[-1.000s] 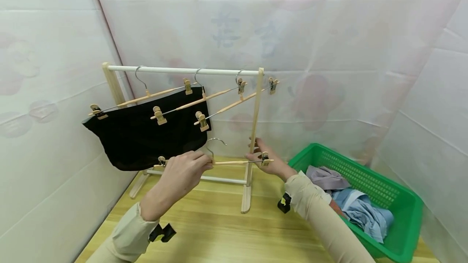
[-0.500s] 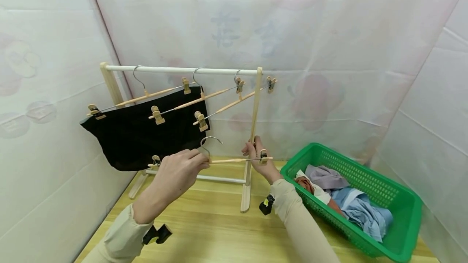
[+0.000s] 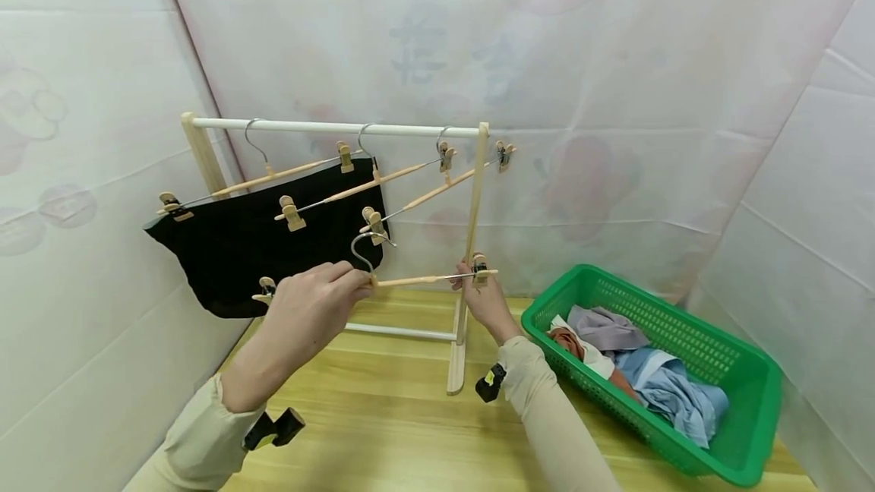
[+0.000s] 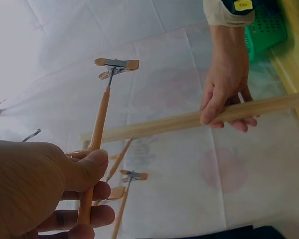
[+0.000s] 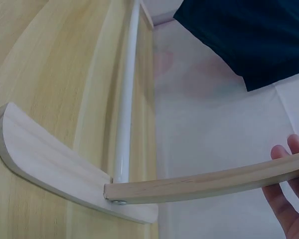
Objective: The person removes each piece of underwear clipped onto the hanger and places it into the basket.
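Note:
My left hand [image 3: 311, 306] holds a wooden clip hanger [image 3: 410, 280] by the middle of its bar, its metal hook pointing up. In the left wrist view, thumb and fingers wrap the hanger bar [image 4: 100, 117]. My right hand [image 3: 487, 308] grips the right upright [image 3: 475, 203] of a small wooden clothes rack, behind the hanger's right clip [image 3: 481, 270]. The right wrist view shows fingers on both sides of that upright [image 5: 204, 186]. On the rack's white rail [image 3: 307, 126] hang three clip hangers. The leftmost carries a black garment [image 3: 225, 257]; the other two are bare.
A green plastic basket [image 3: 755, 431] stands at the right with crumpled clothes [image 3: 673, 393] in grey, blue, white and rust. The rack's right foot [image 3: 456, 367] rests on the wooden table [image 3: 369, 408]. Pale printed sheets [image 3: 615, 59] enclose the back and sides.
My left hand has raised the hanger slightly and shifted it left. The right hand has moved in from beside the upright and closed around it.

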A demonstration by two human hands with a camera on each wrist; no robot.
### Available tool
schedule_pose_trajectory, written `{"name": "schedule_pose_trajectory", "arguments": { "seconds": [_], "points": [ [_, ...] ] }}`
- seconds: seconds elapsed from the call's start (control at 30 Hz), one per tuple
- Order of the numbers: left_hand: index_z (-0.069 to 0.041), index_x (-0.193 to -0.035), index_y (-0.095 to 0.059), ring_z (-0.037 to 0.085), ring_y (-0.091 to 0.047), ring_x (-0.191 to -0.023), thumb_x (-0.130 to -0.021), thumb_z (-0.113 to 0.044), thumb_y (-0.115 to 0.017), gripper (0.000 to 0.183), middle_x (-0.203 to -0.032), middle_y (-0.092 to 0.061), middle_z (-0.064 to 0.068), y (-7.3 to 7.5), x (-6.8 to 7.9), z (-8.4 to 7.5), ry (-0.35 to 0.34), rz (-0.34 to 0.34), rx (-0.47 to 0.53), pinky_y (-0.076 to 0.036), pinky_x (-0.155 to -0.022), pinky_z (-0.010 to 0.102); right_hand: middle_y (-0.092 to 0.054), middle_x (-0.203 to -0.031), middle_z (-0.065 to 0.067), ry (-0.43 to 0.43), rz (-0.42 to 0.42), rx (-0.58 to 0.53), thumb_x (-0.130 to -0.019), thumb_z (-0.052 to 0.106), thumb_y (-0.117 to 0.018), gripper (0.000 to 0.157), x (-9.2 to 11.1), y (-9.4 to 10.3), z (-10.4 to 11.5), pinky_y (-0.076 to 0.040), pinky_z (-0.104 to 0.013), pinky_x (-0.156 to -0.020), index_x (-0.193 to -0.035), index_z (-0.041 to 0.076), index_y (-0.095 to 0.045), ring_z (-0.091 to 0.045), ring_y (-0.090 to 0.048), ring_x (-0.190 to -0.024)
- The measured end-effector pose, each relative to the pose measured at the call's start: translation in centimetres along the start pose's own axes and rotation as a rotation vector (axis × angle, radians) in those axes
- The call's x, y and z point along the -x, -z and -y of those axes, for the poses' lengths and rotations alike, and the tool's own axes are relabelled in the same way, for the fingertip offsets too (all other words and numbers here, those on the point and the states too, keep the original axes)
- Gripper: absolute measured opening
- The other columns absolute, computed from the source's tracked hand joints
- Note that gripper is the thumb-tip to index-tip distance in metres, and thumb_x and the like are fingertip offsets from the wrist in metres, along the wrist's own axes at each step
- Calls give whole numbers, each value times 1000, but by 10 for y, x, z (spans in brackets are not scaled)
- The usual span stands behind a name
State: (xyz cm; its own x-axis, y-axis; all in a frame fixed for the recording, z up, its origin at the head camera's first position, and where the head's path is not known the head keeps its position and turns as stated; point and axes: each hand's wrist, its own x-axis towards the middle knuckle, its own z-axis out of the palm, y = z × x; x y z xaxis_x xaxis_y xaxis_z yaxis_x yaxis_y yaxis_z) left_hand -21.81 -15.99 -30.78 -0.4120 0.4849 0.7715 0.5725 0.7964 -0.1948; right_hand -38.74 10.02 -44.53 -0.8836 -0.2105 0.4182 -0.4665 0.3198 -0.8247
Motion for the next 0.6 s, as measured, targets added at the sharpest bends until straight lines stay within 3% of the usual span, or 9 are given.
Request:
{"name": "schedule_pose_trajectory", "arguments": {
  "seconds": [0.23,0.6],
  "points": [
    [-10,-87,-77,10,-61,-57,-81,-12,-84,10,-75,-72,-1,17,-11,15,-26,-21,-13,-49,-48,26,-73,-101,-5,-2,-15,29,-110,41,-39,31,4,1,0,-56,-50,-90,-127,18,-52,-23,-72,-93],
    [-8,-89,-76,15,-64,-56,-79,-7,-84,13,-79,-75,3,37,-18,45,-23,-78,-9,-50,-48,33,-72,-103,-15,9,-3,-18,-108,50,-39,41,3,2,-1,-56,-51,-89,-121,13,-52,-26,-72,-94]
  ]
}}
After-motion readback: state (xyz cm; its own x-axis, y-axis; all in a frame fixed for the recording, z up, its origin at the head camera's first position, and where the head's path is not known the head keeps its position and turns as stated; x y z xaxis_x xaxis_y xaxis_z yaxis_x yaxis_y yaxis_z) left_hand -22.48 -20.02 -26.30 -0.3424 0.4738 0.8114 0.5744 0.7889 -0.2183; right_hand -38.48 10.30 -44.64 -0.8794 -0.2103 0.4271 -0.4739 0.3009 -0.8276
